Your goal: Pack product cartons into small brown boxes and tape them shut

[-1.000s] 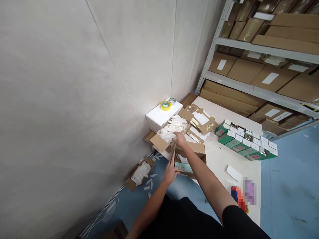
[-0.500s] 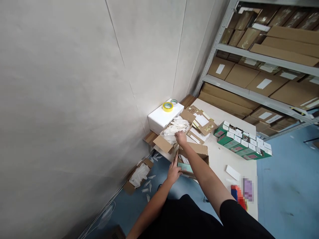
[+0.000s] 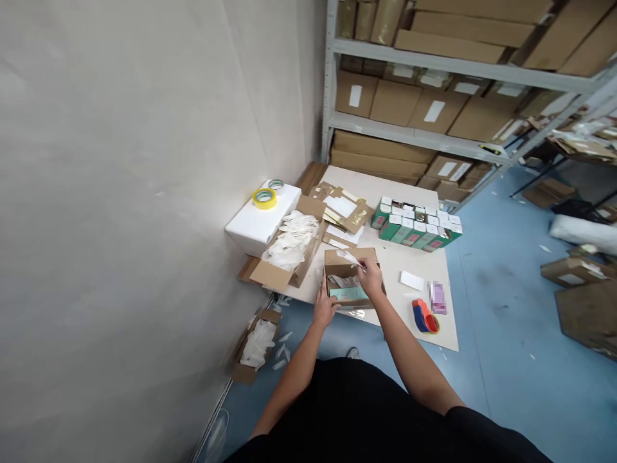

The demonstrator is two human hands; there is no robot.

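My right hand is over a small open cardboard box at the table's near edge, pinching a small white packet. A green box lies inside that cardboard box. My left hand grips the box's left near corner. To the left, a larger open carton is heaped with white packets.
A white foam box with two tape rolls stands by the wall. Green cartons are grouped on the white table; flat cardboard inserts, a white card and a red-blue tape dispenser lie there. A floor carton and shelving are nearby.
My right hand left the carton of white packets and came back over the small box with one packet. The view swung right, and my left hand stayed on the box.
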